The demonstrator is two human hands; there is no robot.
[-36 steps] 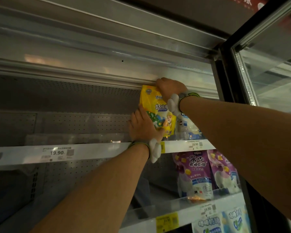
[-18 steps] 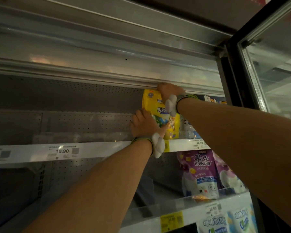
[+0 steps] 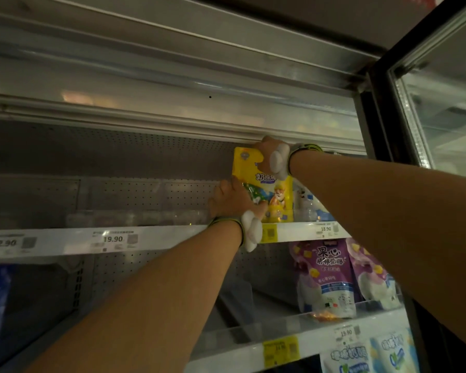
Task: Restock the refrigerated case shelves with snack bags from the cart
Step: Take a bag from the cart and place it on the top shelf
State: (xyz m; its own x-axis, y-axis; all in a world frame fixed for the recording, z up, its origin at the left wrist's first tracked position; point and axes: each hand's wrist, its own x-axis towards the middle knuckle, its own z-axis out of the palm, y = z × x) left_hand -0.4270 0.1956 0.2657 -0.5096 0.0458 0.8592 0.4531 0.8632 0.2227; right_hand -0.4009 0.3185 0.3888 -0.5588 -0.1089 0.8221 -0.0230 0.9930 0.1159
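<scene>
A yellow snack bag (image 3: pixel 273 181) with cartoon print stands upright on the top shelf (image 3: pixel 156 238) of the refrigerated case, near its right end. My right hand (image 3: pixel 268 154) grips the bag's top edge, just under the case's upper frame. Lower down, my left hand (image 3: pixel 233 200) holds the bag's left side, fingers curled round it. A white and blue bag (image 3: pixel 311 204) stands right of the yellow one, partly hidden by my right arm.
Purple bags (image 3: pixel 327 275) stand on the second shelf at right, with blue and white bags (image 3: pixel 388 354) on the shelf below. The top shelf's left stretch holds a low clear divider (image 3: pixel 135 218). The open glass door (image 3: pixel 447 84) hangs at far right.
The yellow bag has stayed in its spot on the top shelf with both hands on it. The view has shifted slightly left and up.
</scene>
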